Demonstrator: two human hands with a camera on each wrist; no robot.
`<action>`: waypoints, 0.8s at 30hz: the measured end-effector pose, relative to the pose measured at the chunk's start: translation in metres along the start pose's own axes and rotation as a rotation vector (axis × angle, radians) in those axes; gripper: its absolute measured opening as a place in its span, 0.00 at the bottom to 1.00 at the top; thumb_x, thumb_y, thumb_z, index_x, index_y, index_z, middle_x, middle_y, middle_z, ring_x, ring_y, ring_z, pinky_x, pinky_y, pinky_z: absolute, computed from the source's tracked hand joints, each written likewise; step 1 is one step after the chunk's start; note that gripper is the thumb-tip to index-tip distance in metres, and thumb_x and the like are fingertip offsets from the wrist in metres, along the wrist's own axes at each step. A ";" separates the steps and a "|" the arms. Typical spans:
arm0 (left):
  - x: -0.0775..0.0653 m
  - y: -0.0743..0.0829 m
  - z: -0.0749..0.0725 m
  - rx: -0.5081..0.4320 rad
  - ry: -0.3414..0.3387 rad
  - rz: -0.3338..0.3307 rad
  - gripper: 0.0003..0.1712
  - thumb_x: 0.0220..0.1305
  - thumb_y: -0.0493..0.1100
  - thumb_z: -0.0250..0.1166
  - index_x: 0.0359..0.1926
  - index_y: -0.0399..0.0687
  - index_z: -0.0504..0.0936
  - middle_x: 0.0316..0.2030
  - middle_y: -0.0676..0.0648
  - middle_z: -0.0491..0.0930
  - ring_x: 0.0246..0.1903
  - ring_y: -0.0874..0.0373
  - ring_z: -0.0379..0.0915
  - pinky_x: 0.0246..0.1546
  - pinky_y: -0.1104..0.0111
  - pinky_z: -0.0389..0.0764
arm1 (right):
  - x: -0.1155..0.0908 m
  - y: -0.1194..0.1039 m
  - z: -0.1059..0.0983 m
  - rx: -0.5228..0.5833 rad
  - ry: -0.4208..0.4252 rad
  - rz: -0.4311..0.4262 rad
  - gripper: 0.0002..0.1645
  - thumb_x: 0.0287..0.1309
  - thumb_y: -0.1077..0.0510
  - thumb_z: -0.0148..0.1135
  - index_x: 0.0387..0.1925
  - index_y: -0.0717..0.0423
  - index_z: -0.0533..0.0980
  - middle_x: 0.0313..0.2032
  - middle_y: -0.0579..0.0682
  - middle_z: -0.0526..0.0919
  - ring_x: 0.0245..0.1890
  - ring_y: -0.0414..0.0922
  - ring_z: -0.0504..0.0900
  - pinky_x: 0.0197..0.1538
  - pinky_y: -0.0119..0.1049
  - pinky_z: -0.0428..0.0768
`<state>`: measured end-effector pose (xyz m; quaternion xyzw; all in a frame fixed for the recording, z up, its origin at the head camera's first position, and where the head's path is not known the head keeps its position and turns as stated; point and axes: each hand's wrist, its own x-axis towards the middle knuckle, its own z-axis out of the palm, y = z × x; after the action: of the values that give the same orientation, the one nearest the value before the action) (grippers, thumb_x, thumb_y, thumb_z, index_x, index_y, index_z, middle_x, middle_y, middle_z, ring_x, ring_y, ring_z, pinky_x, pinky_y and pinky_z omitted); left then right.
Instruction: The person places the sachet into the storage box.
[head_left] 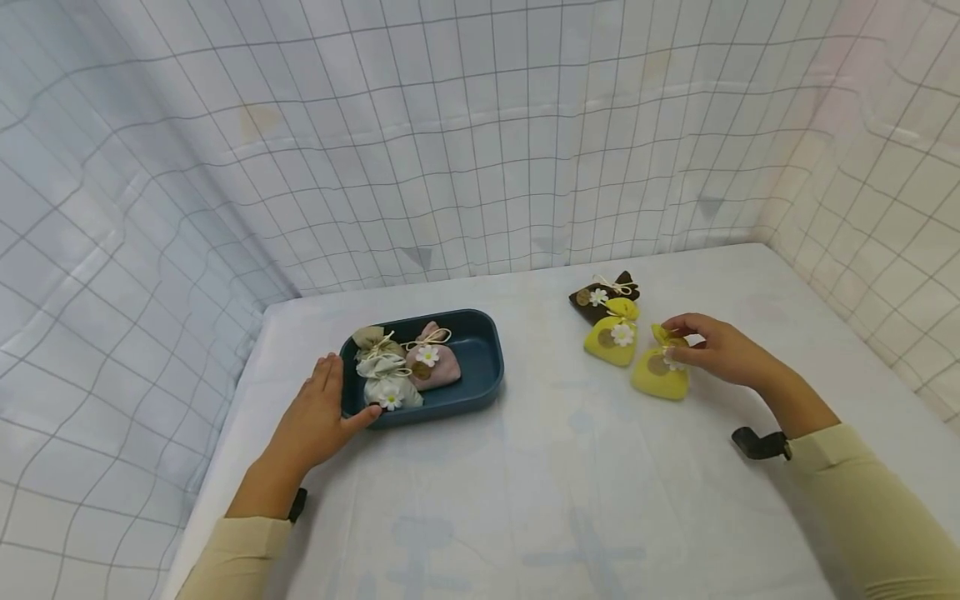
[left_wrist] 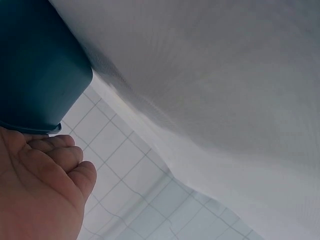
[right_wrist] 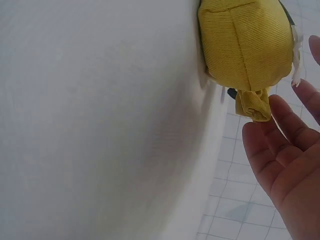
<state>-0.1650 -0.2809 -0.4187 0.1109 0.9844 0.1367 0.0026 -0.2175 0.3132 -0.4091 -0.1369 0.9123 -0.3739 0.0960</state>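
Note:
In the head view my right hand point(head_left: 708, 348) pinches the neck of a yellow sachet point(head_left: 660, 379), thumb by its white flower. The right wrist view shows this yellow sachet point(right_wrist: 247, 45) by the fingers, close to the tabletop. My left hand point(head_left: 318, 412) rests against the left end of a dark blue tray point(head_left: 480, 358), fingers along the outside and thumb at the front rim. Inside the tray lie a pink sachet point(head_left: 437, 369), a pale grey-green sachet point(head_left: 393, 390) and a beige sachet point(head_left: 371, 340). In the left wrist view, loosely bent fingers touch beneath the tray's rim point(left_wrist: 30, 129).
Left of the held sachet lies another yellow sachet point(head_left: 611, 343), partly over a dark brown sachet point(head_left: 588, 308). A white cloth covers the table point(head_left: 525, 475). Grid-patterned white curtains point(head_left: 480, 167) hang at the back and both sides.

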 end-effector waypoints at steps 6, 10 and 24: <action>0.000 0.000 0.000 0.001 0.006 0.004 0.63 0.65 0.70 0.59 0.74 0.24 0.43 0.74 0.26 0.43 0.74 0.33 0.38 0.70 0.41 0.49 | 0.002 0.006 0.004 -0.020 -0.027 0.020 0.34 0.66 0.45 0.64 0.63 0.63 0.70 0.61 0.62 0.73 0.64 0.59 0.67 0.62 0.60 0.69; 0.001 -0.001 0.002 0.000 0.009 0.007 0.63 0.65 0.70 0.59 0.74 0.24 0.43 0.74 0.26 0.43 0.74 0.33 0.38 0.69 0.40 0.49 | 0.003 0.007 0.007 -0.039 -0.042 0.019 0.35 0.65 0.45 0.64 0.64 0.64 0.70 0.63 0.64 0.72 0.65 0.61 0.66 0.63 0.62 0.68; 0.000 0.000 0.000 0.004 -0.003 -0.005 0.63 0.65 0.71 0.58 0.75 0.24 0.43 0.74 0.26 0.43 0.74 0.33 0.38 0.70 0.41 0.49 | 0.012 0.009 0.014 -0.060 -0.119 0.079 0.43 0.63 0.35 0.62 0.68 0.58 0.68 0.67 0.63 0.68 0.66 0.63 0.65 0.64 0.65 0.65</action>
<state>-0.1651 -0.2808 -0.4190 0.1089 0.9849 0.1344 0.0043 -0.2268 0.3064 -0.4265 -0.1257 0.9203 -0.3337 0.1606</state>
